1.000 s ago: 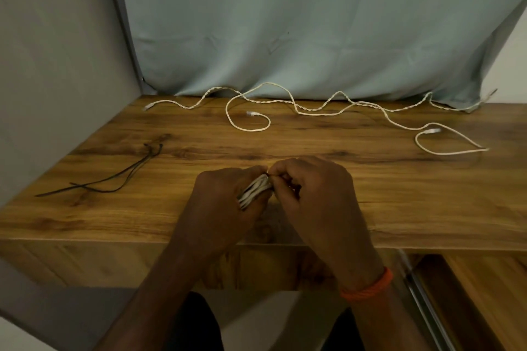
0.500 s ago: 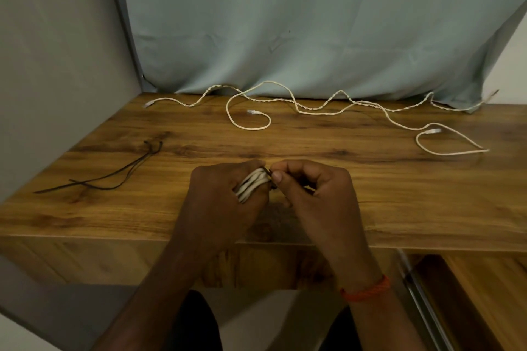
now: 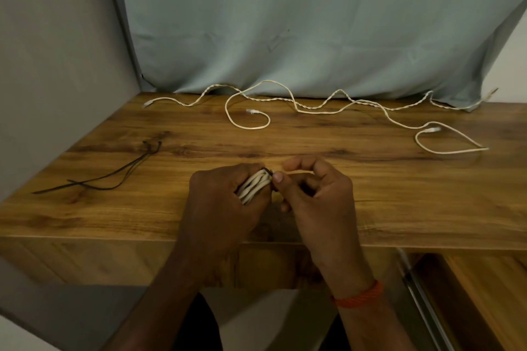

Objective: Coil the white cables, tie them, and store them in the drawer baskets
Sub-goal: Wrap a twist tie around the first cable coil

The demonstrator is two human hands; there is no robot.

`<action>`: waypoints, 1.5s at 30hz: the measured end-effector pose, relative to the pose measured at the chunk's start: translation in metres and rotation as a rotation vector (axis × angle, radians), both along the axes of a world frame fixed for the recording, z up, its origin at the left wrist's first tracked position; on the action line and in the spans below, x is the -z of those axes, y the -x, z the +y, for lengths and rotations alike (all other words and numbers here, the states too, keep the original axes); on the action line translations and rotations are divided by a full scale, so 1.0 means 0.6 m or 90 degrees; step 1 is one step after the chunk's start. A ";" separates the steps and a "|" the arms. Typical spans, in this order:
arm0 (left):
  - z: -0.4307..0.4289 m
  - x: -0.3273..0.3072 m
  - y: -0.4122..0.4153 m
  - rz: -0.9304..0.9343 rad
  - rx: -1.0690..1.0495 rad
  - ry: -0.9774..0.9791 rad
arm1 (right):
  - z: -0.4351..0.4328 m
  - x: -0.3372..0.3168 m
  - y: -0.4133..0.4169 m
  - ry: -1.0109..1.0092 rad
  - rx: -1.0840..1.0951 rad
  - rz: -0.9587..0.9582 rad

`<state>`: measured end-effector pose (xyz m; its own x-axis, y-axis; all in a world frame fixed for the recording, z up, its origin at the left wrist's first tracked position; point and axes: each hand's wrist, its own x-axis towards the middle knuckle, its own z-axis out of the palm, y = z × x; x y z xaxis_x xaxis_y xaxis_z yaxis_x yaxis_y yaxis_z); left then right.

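Coiled cable (image 3: 254,185): white strands in a tight parallel bundle; dark tie (image 3: 269,172) at its upper end
Left hand (image 3: 225,202): fingers curled round the bundle
Right hand (image 3: 316,194): pinching the tie

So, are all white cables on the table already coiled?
No, loose cables lie spread along the back of the table; only the coil in the left hand is wound.

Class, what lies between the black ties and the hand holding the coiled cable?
Only bare desk, in the head view, between the black ties and the left hand gripping the coiled cable.
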<state>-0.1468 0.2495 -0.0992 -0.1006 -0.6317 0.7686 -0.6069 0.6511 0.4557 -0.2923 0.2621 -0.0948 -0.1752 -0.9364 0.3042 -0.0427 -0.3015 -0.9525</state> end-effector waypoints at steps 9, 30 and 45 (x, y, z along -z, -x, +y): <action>0.005 0.002 0.004 -0.019 -0.020 0.026 | -0.001 -0.014 0.007 -0.062 -0.063 -0.128; 0.008 0.013 0.012 -0.154 -0.097 0.049 | -0.001 -0.021 -0.009 -0.123 -0.019 -0.234; 0.009 0.010 0.014 -0.176 -0.105 0.053 | -0.008 -0.022 0.015 -0.158 -0.118 -0.214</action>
<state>-0.1552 0.2547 -0.1053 -0.2146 -0.5932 0.7759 -0.8004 0.5621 0.2083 -0.3010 0.2573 -0.0818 -0.0487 -0.9986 0.0221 0.3142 -0.0363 -0.9487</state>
